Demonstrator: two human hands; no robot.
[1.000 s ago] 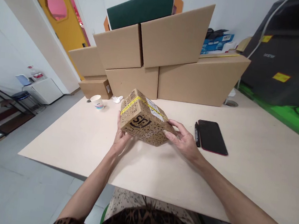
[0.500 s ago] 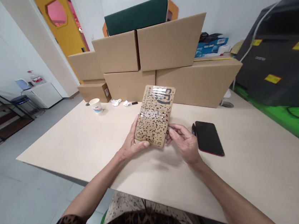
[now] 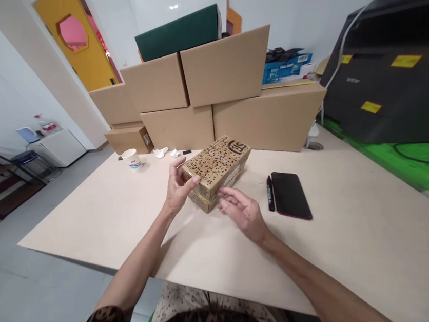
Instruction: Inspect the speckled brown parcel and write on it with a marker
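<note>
A brown cardboard parcel box (image 3: 218, 161) with dark speckles and SF lettering sits in the middle of the table. Clear tape gives its top a shine, and a yellow strip runs along its near end. My left hand (image 3: 178, 188) grips the near left corner, thumb over the top edge and fingers along the left side. Beside the near right corner is my right hand (image 3: 245, 213), its fingers loosely bent and apart, fingertips at the box's side. No object shows in that hand. The box's underside and far side are hidden.
A black tablet (image 3: 293, 196) and a black marker (image 3: 270, 193) lie to the right. At the back left stand a paper cup (image 3: 132, 159) and crumpled tissues (image 3: 160, 152). Stacked cartons (image 3: 225, 69) line the back; a large dark Brother machine (image 3: 393, 88) stands at right.
The box has gone from held upright, its speckled face toward me, to lying lower with that face on top. Both hands moved left and the view shifted slightly.
</note>
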